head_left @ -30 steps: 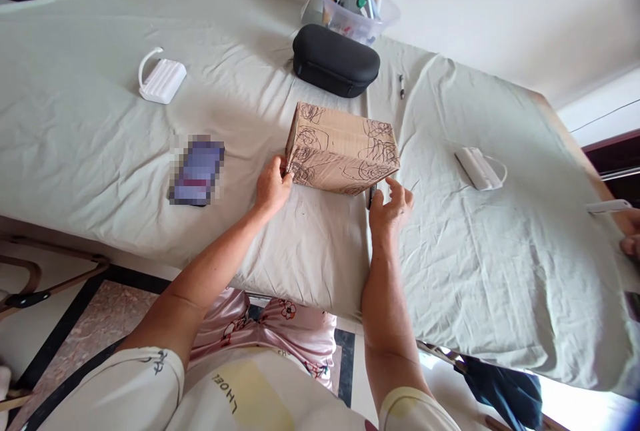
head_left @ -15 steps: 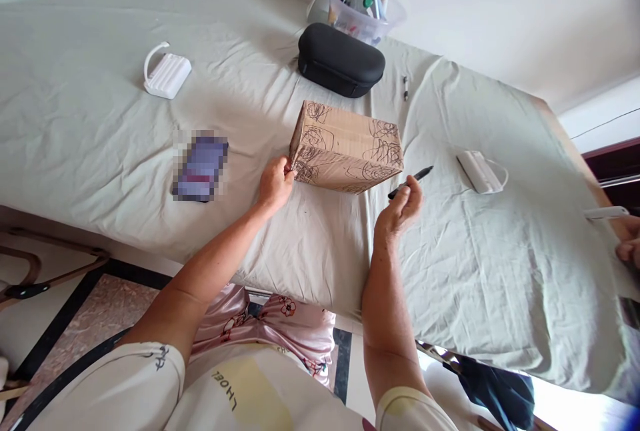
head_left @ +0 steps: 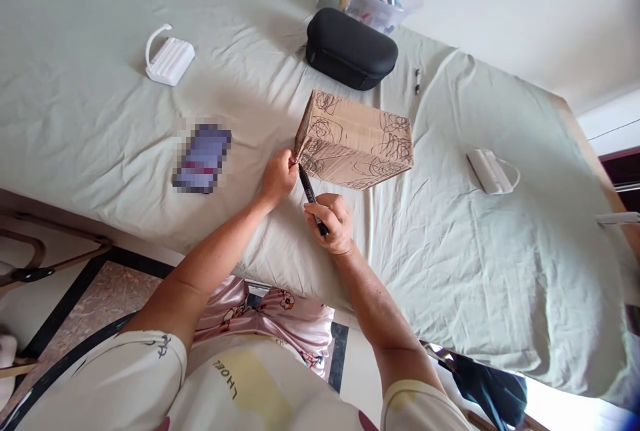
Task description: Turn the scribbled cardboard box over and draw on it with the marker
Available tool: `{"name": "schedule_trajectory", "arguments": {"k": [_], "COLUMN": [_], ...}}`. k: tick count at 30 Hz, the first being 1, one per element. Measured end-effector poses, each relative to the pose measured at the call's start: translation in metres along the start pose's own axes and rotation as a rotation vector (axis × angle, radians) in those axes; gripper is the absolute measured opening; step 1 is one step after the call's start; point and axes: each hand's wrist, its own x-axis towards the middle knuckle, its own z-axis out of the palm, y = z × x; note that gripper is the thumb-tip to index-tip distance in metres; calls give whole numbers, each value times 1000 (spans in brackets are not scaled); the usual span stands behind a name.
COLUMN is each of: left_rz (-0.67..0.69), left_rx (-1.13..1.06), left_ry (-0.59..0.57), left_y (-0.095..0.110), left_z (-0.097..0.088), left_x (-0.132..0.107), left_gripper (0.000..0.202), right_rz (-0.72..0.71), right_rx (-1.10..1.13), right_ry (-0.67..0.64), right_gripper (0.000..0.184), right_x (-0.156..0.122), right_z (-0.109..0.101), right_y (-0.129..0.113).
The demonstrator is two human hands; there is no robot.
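A white case with a loop handle [head_left: 169, 58] lies far left on the pale sheet [head_left: 100, 124] that covers the table. Nearer the edge sits a blurred phone [head_left: 203, 159]. The left hand [head_left: 278, 177] pinches the lower left corner of the cardboard box [head_left: 356, 141] with its fingertips. The box lies mid-table, scribbled over in black, its left end tipped up a little. The right hand [head_left: 333, 221] is closed around a black marker [head_left: 311, 197], whose tip touches the box's near left corner just beside the left fingers. Behind the box lies a black zip case [head_left: 351, 49], with a clear tub of supplies [head_left: 376, 1] beyond it. A small pen [head_left: 417, 81] lies right of the case. Further right rests 1 more white case [head_left: 490, 171].
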Motion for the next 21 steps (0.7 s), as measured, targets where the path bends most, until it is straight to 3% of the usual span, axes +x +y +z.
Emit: {"name": "schedule_trajectory", "arguments": {"k": [4, 7, 13, 16, 21], "left_rz": [-14, -78, -208, -191, -126], "left_rx": [-17, -152, -314, -310, -321], "left_ry": [15, 46, 249, 320, 459], "left_y": [-2, -7, -12, -10, -12], "left_z": [0, 1, -5, -10, -17], "left_x": [2, 7, 16, 17, 20], "left_gripper": [17, 20, 20, 16, 13], "right_rz": [124, 188, 255, 243, 105], "right_rx": [16, -27, -103, -84, 102], "right_ry": [-39, -47, -42, -66, -121], "right_gripper": [21, 19, 20, 20, 21], "right_x": [2, 3, 2, 2, 9], "right_z": [6, 6, 10, 14, 23], "right_y": [3, 5, 7, 6, 5]}}
